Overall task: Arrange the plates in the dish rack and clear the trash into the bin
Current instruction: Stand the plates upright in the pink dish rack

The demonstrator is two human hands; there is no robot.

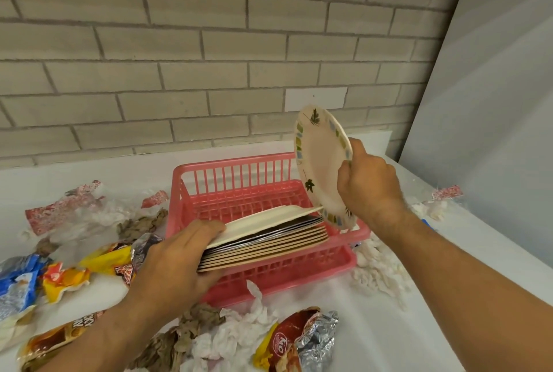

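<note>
A white counter [449, 326] runs along a grey brick wall [209, 42], strewn with litter on every side of a pink rack [239, 189] that stands near its middle. Above the rack's front half, a person's left hand [176, 255] grips the left edge of a stack of plates [269, 237], thumb on top and fingers underneath, the stack held roughly level with a white plate uppermost and darker and tan ones below; whether the stack's far edge rests on the rack's rim cannot be made out. The right hand [371, 189] is closed around the rim of a patterned plate [320, 162], held on edge and tilted over the rack's right side, its lower rim just beside the top of the stack. Snack wrappers [104, 261] in yellow, blue and red lie to the left of the rack, with another wrapper [296, 341] and crumpled foil at the front edge. White tissues [380, 273] are heaped just right of the rack, and brown paper scraps [176, 338] sit between the forearms.
</note>
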